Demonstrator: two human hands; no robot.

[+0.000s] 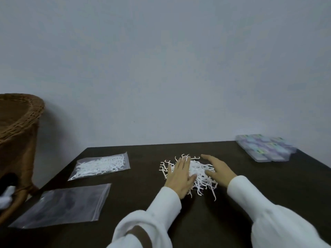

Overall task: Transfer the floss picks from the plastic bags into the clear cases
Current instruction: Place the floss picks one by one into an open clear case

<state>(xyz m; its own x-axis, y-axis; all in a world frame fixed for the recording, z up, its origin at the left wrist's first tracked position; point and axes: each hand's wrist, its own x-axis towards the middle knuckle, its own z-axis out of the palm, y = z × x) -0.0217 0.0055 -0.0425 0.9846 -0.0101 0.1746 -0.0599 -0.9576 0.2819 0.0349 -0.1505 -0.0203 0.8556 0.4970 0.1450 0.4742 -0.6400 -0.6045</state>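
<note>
1. Pale grey wall [161, 68] fills the upper two thirds of the frame; below it a dark brown table [143, 203] spreads across the lower part.
2. Near the middle of the table lies a loose pile of white floss picks [198, 173], spilled straight onto the wood.
3. The left hand [180, 176] lies flat on the left side of the pile, palm down, fingers straight and close together, pointing toward the wall; it pinches nothing.
4. The right hand [217, 171] rests at the pile's right edge, fingers extended and relaxed, angled toward the upper left; it holds nothing either.
5. Both forearms come up from the bottom edge in white sleeves [250, 194].
6. At centre left a sealed-looking clear bag of floss picks [100, 165] lies flat.
7. Below it, toward the lower left, lies an empty clear bag [66, 204].
8. At the right edge of the table sits a group of clear cases [266, 147], well apart from the hands.
9. A wicker basket [18, 122] stands at the far left.
</note>
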